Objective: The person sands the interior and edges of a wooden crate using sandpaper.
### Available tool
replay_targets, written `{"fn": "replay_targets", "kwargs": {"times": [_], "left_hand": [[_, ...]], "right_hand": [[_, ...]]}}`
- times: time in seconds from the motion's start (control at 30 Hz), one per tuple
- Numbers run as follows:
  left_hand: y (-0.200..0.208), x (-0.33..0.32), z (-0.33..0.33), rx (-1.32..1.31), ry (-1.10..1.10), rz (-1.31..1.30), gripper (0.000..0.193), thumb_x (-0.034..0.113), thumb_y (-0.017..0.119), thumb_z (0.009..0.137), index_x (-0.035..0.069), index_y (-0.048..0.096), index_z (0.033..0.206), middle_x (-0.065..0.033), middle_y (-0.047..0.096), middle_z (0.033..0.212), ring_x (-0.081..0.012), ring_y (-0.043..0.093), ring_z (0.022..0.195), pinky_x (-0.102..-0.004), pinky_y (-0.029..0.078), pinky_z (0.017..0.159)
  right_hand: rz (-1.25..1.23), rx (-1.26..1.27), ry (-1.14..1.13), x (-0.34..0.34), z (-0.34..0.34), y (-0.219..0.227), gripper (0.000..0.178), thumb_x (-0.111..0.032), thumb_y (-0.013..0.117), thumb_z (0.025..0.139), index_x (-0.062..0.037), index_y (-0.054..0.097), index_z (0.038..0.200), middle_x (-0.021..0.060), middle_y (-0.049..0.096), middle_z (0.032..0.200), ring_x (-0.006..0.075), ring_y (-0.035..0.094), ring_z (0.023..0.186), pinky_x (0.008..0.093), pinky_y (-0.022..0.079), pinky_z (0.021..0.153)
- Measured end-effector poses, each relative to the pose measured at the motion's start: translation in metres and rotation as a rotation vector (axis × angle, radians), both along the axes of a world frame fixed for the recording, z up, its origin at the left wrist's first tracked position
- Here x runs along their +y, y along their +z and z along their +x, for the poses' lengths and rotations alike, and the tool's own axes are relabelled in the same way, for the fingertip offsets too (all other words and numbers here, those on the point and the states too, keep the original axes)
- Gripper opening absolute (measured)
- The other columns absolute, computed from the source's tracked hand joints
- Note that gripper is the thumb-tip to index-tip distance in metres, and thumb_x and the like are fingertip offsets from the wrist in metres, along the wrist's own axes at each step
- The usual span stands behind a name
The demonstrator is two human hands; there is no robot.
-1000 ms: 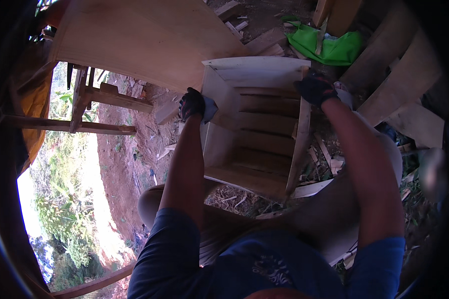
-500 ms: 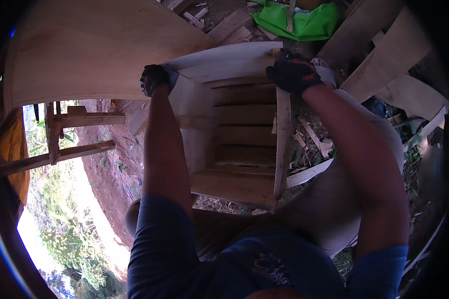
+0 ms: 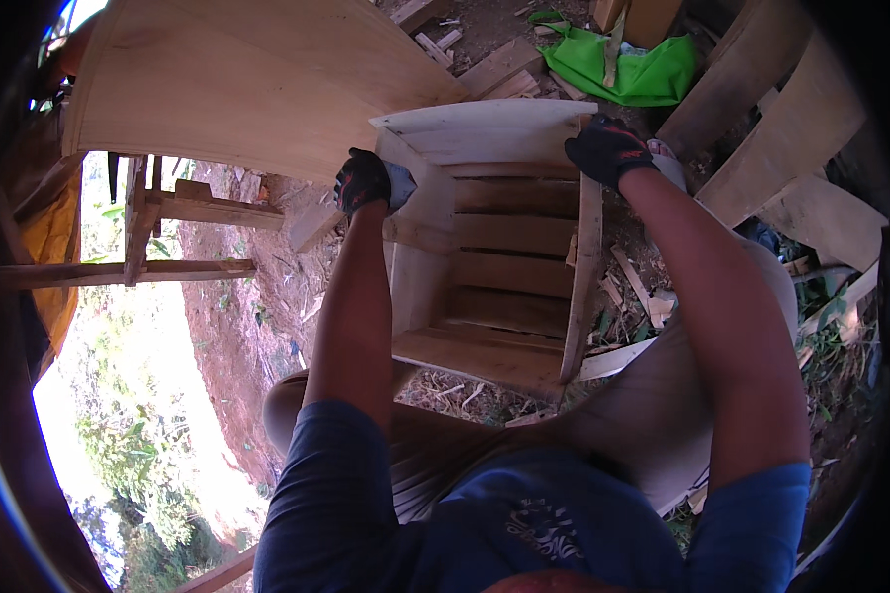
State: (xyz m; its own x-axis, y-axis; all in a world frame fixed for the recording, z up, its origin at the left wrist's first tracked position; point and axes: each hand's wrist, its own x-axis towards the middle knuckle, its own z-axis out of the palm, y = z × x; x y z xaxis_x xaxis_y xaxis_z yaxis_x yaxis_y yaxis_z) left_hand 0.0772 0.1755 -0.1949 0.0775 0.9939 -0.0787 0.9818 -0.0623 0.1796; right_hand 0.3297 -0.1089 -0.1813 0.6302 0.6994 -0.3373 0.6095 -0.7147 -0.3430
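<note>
Gripping an open pale wooden slatted crate (image 3: 494, 247) by its two sides, the person holds it tilted in front of the knees in the single head view: the left hand (image 3: 364, 181), in a black work glove, is closed on the crate's left wall at about ten o'clock of the crate, and the right hand (image 3: 606, 146), gloved alike, is clamped over the top of the right side rail at about one o'clock. Judging by this, the step in hand is lifting or turning the crate, and any next move would call for both grips staying firm and level, since the slats look thin. A large curved sheet of pale plywood (image 3: 237, 79) lies at eleven o'clock of the picture, touching or just beside the crate's far edge. No labels or signs show; the nearest thing to a package is a bright green plastic bag (image 3: 643, 74) at one o'clock, lying among loose wooden offcuts (image 3: 494, 69) on the dirt.
</note>
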Motion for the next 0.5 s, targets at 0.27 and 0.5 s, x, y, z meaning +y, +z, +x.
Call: {"fn": "replay_targets", "kwargs": {"times": [0.27,0.5], "left_hand": [[-0.003,-0.035,-0.079,-0.042,0.025,-0.039,0.065,0.041,0.020,0.108,0.000,0.068,0.121,-0.0282,0.067,0.125,-0.0432,0.063,0.121,-0.0562,0.047,0.104],[-0.008,-0.062,-0.124,-0.129,0.097,-0.140,0.055,0.035,0.023,0.105,-0.002,0.064,0.112,-0.0303,0.069,0.120,-0.0423,0.067,0.115,-0.0535,0.051,0.098]], "right_hand": [[0.032,-0.001,-0.004,-0.007,-0.009,0.009,0.058,-0.045,0.054,0.087,-0.0065,0.068,0.128,0.0204,0.065,0.135,0.0380,0.063,0.123,0.0466,0.049,0.106],[-0.003,0.050,-0.009,-0.009,-0.005,0.013,0.064,-0.048,0.055,0.087,-0.0038,0.066,0.132,0.0223,0.062,0.139,0.0375,0.061,0.127,0.0450,0.048,0.108]]}}
